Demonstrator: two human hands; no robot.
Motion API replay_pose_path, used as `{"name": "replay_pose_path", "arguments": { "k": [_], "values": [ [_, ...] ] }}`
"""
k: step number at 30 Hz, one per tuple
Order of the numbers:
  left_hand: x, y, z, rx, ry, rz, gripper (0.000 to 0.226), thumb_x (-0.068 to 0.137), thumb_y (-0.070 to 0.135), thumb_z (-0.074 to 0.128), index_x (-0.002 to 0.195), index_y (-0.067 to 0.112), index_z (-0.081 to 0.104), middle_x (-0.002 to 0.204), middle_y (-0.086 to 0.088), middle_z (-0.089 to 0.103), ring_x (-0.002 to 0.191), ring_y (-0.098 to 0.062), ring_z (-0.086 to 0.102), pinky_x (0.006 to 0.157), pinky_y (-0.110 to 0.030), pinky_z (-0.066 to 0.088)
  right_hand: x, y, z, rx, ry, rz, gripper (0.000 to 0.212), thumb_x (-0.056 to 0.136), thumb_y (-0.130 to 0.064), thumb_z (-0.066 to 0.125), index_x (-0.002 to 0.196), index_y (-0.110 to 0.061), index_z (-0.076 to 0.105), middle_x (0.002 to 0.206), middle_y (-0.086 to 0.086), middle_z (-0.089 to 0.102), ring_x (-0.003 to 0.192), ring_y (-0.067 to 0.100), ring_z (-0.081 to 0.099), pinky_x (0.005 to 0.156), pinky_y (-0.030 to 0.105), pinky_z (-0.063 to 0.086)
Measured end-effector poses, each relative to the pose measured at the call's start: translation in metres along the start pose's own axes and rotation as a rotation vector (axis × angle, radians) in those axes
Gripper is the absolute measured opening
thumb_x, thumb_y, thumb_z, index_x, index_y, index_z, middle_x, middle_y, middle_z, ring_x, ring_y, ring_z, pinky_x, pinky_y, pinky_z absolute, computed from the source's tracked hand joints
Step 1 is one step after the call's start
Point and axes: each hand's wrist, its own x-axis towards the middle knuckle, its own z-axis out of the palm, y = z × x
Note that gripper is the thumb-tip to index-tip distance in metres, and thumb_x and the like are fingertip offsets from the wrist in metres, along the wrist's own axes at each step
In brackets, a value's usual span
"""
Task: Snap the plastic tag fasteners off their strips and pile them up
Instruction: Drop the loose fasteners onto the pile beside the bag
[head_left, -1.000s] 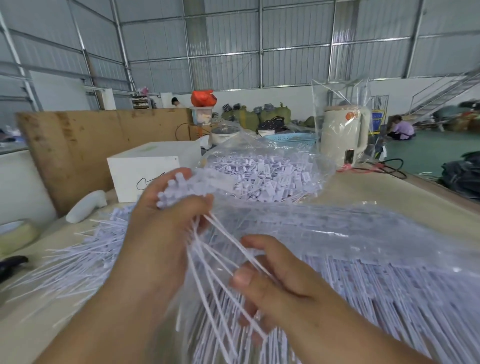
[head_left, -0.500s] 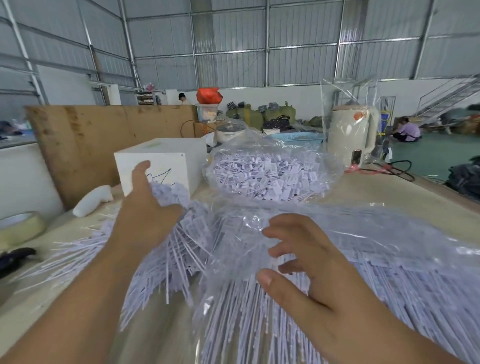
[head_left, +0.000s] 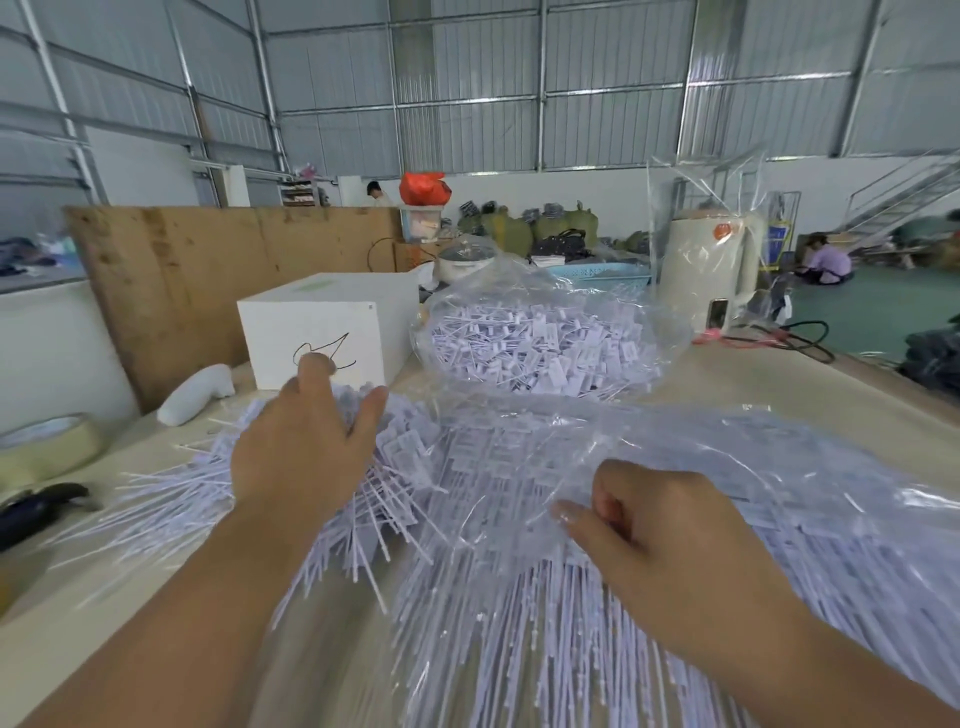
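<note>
Left hand spread flat on the loose fastener pile, right hand beside it – fingers curled, clear plastic bag pinched, white box behind the pile

White tag fasteners fanned in loose pile on table; more inside clear bag.

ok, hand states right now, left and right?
Left hand: open, fingers spread over the loose fastener pile.
Right hand: fingers curled, pinching the clear plastic bag.

White box, tape roll, kettle on table.
</note>
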Motion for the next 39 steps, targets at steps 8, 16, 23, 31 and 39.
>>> {"name": "replay_pose_path", "arguments": {
  "k": [8, 16, 23, 31, 39],
  "values": [
    [-0.017, 0.005, -0.001, 0.068, -0.382, 0.212, 0.061, 0.081, 0.045, 0.07, 0.132, 0.022, 0.045, 0.119, -0.001, 0.04, 0.117, -0.025, 0.044, 0.093, -0.037, 0.045, 0.004, 0.009, 0.016, -0.118, -0.255, -0.152, 0.024, 0.099, -0.042, 0.042, 0.109, -0.028, 0.06, 0.108, -0.011, 0.049, 0.106, 0.008, 0.039, 0.094, 0.021, 0.035],
    [-0.008, -0.024, 0.013, 0.228, -0.281, 0.521, 0.058, 0.093, 0.033, 0.06, 0.142, 0.005, 0.046, 0.138, -0.013, 0.049, 0.119, -0.035, 0.052, 0.096, -0.045, 0.046, 0.003, 0.013, 0.028, -0.168, -0.325, -0.138, 0.038, 0.098, -0.042, 0.041, 0.133, -0.029, 0.05, 0.142, -0.01, 0.037, 0.131, 0.011, 0.03, 0.113, 0.03, 0.027],
    [-0.021, 0.014, -0.017, 0.063, -0.086, 0.583, 0.058, 0.092, 0.047, 0.032, 0.12, 0.009, 0.065, 0.117, -0.012, 0.06, 0.101, -0.032, 0.058, 0.084, -0.043, 0.043, 0.006, 0.015, 0.027, -0.188, -0.282, -0.109, 0.04, 0.093, -0.05, 0.041, 0.127, -0.031, 0.053, 0.136, -0.009, 0.04, 0.13, 0.012, 0.025, 0.114, 0.032, 0.024],
    [-0.084, 0.09, -0.053, -0.212, -0.269, 1.103, 0.01, 0.081, 0.016, 0.052, 0.083, 0.025, 0.048, 0.087, 0.011, 0.043, 0.083, -0.004, 0.027, 0.077, -0.014, 0.022, 0.01, 0.013, 0.03, -0.239, -0.373, -0.076, 0.057, 0.073, -0.058, 0.018, 0.114, -0.031, 0.048, 0.116, -0.014, 0.043, 0.123, 0.019, 0.038, 0.108, 0.036, 0.026],
    [-0.054, 0.071, -0.004, 0.255, -0.348, 0.775, 0.03, 0.083, 0.023, 0.053, 0.11, 0.023, 0.066, 0.114, 0.002, 0.055, 0.112, -0.022, 0.045, 0.096, -0.036, 0.03, 0.011, 0.015, 0.026, -0.198, -0.323, 0.011, 0.053, 0.091, -0.047, 0.045, 0.138, -0.025, 0.037, 0.136, -0.005, 0.043, 0.13, 0.02, 0.032, 0.112, 0.034, 0.021]
  ]
}}
